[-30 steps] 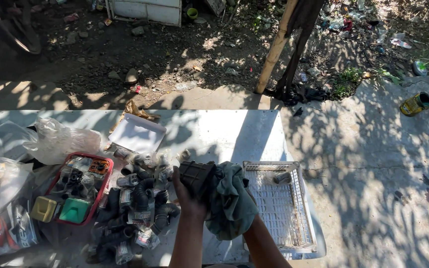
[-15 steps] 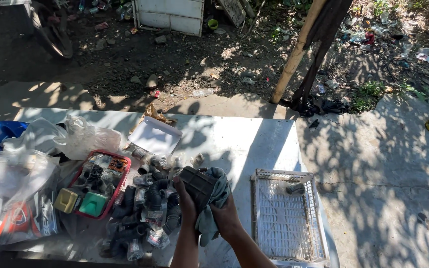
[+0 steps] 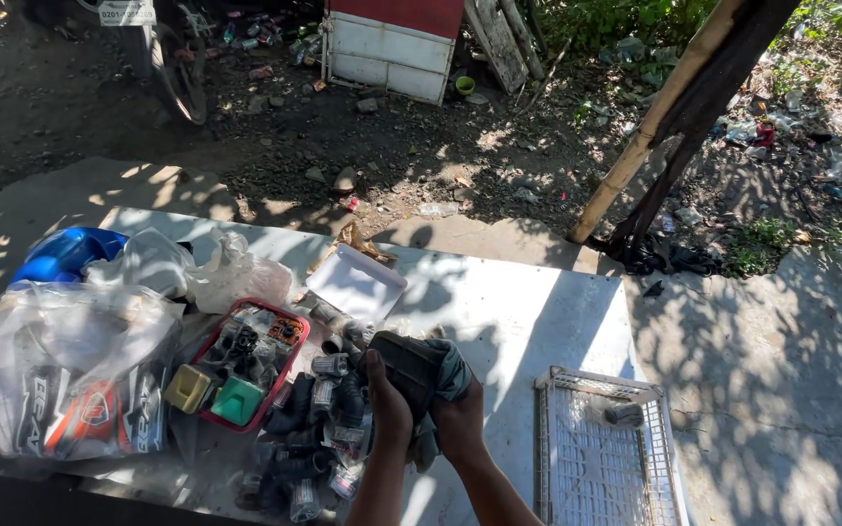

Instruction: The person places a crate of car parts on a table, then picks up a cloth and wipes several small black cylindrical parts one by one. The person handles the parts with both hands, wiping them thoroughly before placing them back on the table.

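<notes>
Both hands, left hand (image 3: pixel 389 401) and right hand (image 3: pixel 460 419), clenched in one grip on a dark boxy part (image 3: pixel 409 365) wrapped in grey-green rag (image 3: pixel 452 367), held over the white counter (image 3: pixel 528 321); the bundle is drawn tighter and the rag bunched smaller than half a second ago. Adjacent: heap of black cylindrical fittings (image 3: pixel 319 429), red plastic tray (image 3: pixel 246 362), white wire basket (image 3: pixel 601 453), crinkled clear bags (image 3: pixel 80 375).

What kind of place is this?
Likely an outdoor roadside repair or parts stall. A white table stands on bare dirt in tree shade, bearing a pile of small dark parts, a red tray and a white basket.
</notes>
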